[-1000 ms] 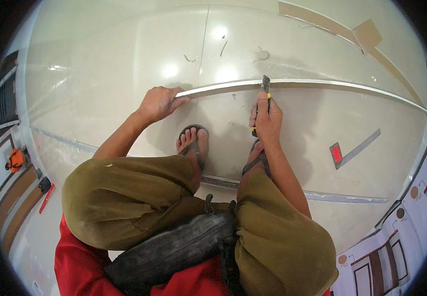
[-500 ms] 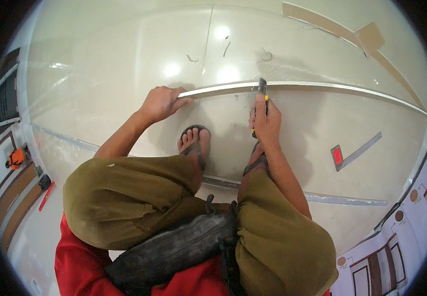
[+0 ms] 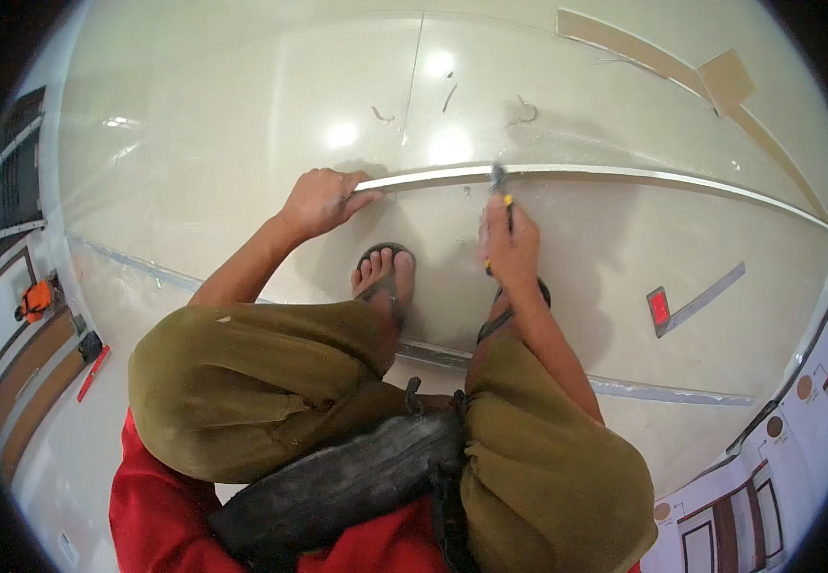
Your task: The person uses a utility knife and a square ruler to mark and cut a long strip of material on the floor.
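A long, thin white strip (image 3: 643, 173) spans the view from my left hand to the far right. My left hand (image 3: 326, 202) is closed on the strip's left end, with the thumb below its edge. In my right hand (image 3: 514, 237) is a black and yellow utility knife (image 3: 508, 202), gripped in the fist. Its front end is smeared by motion and meets the strip's edge; whether the blade touches cannot be made out. My two sandalled feet stand on the near side of the strip.
On the glossy floor at right lies a try square (image 3: 700, 301) with a red patch. Curled shavings (image 3: 526, 111) lie beyond the strip. Brown cardboard strips (image 3: 725, 80) are at the far right. A red tool (image 3: 94, 372) and an orange tool (image 3: 37, 302) lie at left. Printed sheets (image 3: 729, 506) cover the lower right.
My right hand has shifted slightly left along the strip with the knife, which now tilts differently and blurs. My left hand keeps its hold. The whole view has shifted a little.
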### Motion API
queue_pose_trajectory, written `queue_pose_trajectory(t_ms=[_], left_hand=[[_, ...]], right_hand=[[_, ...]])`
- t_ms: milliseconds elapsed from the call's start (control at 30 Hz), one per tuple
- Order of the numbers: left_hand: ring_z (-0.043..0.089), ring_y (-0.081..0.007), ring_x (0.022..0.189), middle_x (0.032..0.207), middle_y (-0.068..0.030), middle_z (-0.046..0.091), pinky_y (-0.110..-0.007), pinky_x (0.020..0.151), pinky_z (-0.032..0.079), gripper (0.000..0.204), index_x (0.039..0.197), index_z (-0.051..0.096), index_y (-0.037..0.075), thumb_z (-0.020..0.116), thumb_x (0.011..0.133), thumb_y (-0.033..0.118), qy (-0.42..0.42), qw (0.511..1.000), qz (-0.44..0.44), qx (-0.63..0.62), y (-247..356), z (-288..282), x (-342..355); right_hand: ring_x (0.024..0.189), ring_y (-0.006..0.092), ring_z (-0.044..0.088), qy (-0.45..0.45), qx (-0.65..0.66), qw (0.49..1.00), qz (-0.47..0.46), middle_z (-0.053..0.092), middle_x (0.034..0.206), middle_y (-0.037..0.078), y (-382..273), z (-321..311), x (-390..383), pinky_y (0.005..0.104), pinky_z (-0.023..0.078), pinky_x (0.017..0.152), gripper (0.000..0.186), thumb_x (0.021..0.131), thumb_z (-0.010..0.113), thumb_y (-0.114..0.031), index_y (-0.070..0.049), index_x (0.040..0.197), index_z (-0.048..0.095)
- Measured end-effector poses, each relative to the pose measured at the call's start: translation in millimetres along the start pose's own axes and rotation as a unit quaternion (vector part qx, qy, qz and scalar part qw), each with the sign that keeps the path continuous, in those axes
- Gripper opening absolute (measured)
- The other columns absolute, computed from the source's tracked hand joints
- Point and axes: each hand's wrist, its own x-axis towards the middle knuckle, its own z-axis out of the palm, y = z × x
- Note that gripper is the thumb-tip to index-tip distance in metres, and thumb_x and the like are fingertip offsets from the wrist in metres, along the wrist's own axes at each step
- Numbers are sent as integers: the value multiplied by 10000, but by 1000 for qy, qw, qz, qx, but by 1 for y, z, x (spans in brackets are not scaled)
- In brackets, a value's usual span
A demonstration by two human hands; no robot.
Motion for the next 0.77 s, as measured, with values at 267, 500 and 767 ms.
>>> queue_pose_trajectory(t_ms=[267,500,767], left_hand=[[712,-378,692,779,-148,743,-492,652,569,424,1147,758,123,614,1054,511,22,1000,13,-5,-4,5,-2],[721,-370,706,800,-139,752,-484,659,579,400,1152,764,138,611,1058,495,9,1000,-9,-9,1,2,-3],[737,-385,740,866,-152,767,-501,686,588,404,1219,758,148,655,1036,492,41,999,4,-7,0,15,-10]], right_hand=[[499,71,492,9,25,1000,-17,528,611,-13,8,4,1,268,395,465,439,1140,555,-386,-45,869,600],[607,87,570,-53,-37,998,-25,633,698,11,6,4,-24,288,469,580,354,1095,640,-337,-26,927,670],[718,104,636,96,-26,995,1,721,795,38,-28,-9,-14,294,528,698,314,982,799,-301,-10,1088,755]])
